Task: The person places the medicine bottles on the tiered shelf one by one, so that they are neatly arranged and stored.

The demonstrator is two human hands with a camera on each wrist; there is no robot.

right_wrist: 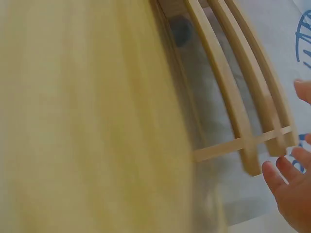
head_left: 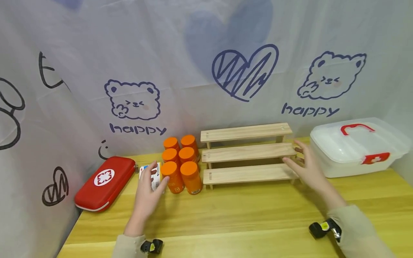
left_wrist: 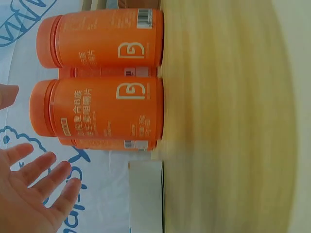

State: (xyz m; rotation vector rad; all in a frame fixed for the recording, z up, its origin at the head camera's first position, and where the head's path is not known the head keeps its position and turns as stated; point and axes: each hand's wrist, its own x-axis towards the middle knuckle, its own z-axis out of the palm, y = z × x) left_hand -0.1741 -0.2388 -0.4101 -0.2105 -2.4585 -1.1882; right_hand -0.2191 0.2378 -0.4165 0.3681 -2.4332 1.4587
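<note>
Left hand (head_left: 147, 193), grip apart, hovers near the jars (head_left: 191, 178) by the back edge of the bench (head_left: 245, 218), left of the rack (head_left: 246, 174). Right hand (head_left: 308, 169), also apart, is at the rack's right end; contact is unclear.

I note the left hand (left_wrist: 31, 194), fingers extended and spread, near orange bottles (left_wrist: 104, 109) with pale lettering. Two stand foremost on the wood-grain table (left_wrist: 228, 121), others partly hidden behind them; a pale box (left_wrist: 146, 196) lies just beside, with white cloth (left_wrist: 104, 177) bearing blue drawings as backdrop.
</note>
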